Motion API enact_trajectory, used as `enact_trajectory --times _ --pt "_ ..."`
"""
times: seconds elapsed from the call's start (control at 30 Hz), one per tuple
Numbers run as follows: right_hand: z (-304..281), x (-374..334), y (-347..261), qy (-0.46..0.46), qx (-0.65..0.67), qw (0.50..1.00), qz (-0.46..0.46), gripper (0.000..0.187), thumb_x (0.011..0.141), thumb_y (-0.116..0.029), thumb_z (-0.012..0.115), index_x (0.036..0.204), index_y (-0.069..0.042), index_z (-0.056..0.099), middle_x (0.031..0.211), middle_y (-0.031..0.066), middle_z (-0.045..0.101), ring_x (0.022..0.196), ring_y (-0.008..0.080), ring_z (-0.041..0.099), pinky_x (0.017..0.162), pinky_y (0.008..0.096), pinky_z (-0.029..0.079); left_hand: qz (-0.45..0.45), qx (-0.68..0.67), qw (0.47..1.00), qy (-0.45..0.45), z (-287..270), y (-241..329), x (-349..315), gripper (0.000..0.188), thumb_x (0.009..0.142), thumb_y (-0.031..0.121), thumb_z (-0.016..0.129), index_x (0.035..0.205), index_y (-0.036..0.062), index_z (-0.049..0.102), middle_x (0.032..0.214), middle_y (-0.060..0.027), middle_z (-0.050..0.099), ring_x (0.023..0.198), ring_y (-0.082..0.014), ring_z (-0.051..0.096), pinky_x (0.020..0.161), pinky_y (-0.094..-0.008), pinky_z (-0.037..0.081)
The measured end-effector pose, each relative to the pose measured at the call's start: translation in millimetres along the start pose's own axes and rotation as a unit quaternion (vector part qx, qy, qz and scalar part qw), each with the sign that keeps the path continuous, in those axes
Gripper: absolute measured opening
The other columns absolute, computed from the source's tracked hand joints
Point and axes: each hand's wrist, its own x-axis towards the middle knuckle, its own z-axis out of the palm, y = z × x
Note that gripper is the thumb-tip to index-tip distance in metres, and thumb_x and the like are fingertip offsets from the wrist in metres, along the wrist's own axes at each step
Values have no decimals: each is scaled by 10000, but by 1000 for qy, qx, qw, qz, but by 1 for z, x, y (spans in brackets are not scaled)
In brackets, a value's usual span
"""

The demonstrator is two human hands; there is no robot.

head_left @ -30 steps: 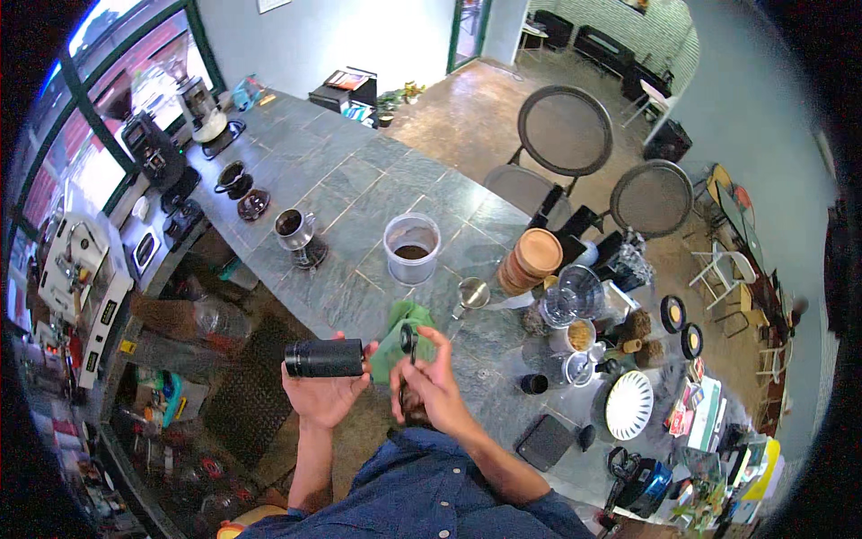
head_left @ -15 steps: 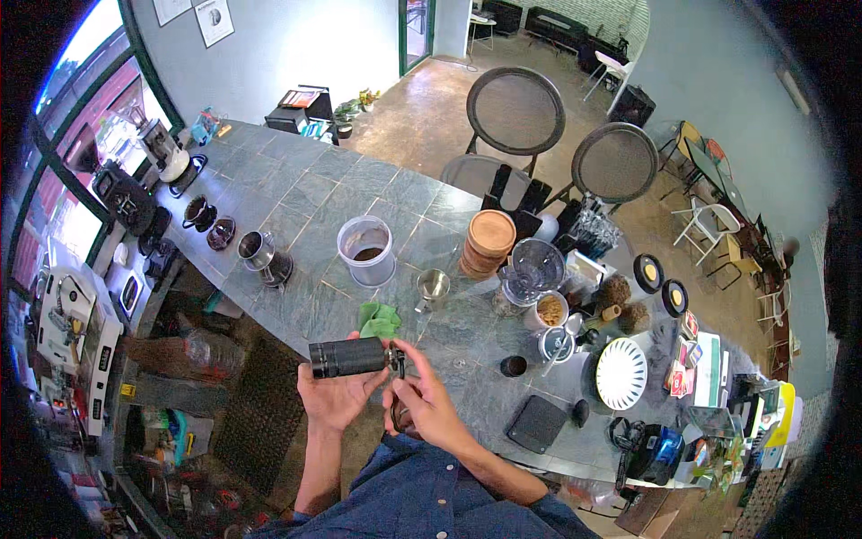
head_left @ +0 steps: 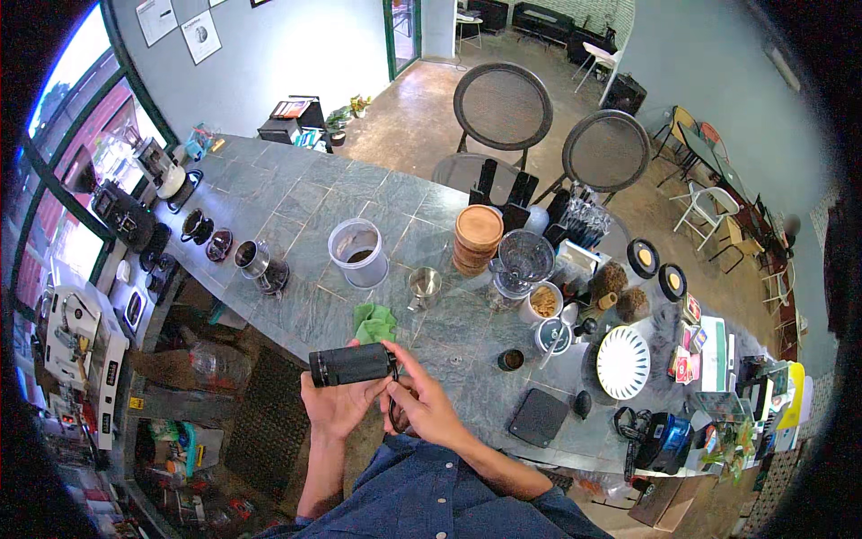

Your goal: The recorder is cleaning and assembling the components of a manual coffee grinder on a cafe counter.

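A black hand coffee grinder (head_left: pixel 348 365) lies sideways above the counter's near edge. My left hand (head_left: pixel 337 406) supports its body from below, fingers mostly hidden behind it. At the grinder's right end, my right hand (head_left: pixel 415 395) is closed around the thin crank handle, which hangs down partly behind the fingers. Just beyond the grinder, a crumpled green cloth (head_left: pixel 373 322) rests on the counter. Farther out stand a translucent tub (head_left: pixel 357 255) with dark contents at its bottom and a small metal cup (head_left: pixel 424 284).
Glass coffee servers (head_left: pixel 260 268) line the counter to the left. Stacked wooden coasters (head_left: pixel 479 229), a clear pitcher (head_left: pixel 525 259) and a lidded jar (head_left: pixel 552 337) crowd the right. A black flat scale (head_left: pixel 538 417), a small dark cup (head_left: pixel 510 359) and a white slotted plate (head_left: pixel 622 363) sit nearer.
The view has shifted slightly. The grinder stays in both hands, turned a little so more of its black side shows, and my right fingers have shifted slightly on its end.
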Motion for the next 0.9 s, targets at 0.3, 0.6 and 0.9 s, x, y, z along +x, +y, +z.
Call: enact_trajectory --times 0.3,0.6,0.9 --pt "-16 -7 9 -1 -78 997 -8 666 1056 -205 554 1631 -179 220 867 61 638 623 122 615 543 262 482 -31 133 990 -40 4 -6 -6 893 834 513 685 1520 15 407 1492 -252 490 1368 -440 483 1147 -557 413" --pt "-31 0 45 0 29 998 61 846 1011 -355 666 1620 -120 127 1279 118 559 1048 231 634 864 359 550 38 445 893 58 15 -27 1 649 749 65 590 1390 -33 565 1315 -151 630 1229 -246 613 1092 -372 466" --pt "-52 8 73 62 12 996 56 688 968 -231 679 1551 -36 370 1381 121 552 1288 220 527 1061 351 452 105 580 804 83 -9 -50 8 596 785 -31 673 1376 -25 596 1334 -115 635 1218 -204 613 1076 -350 467"
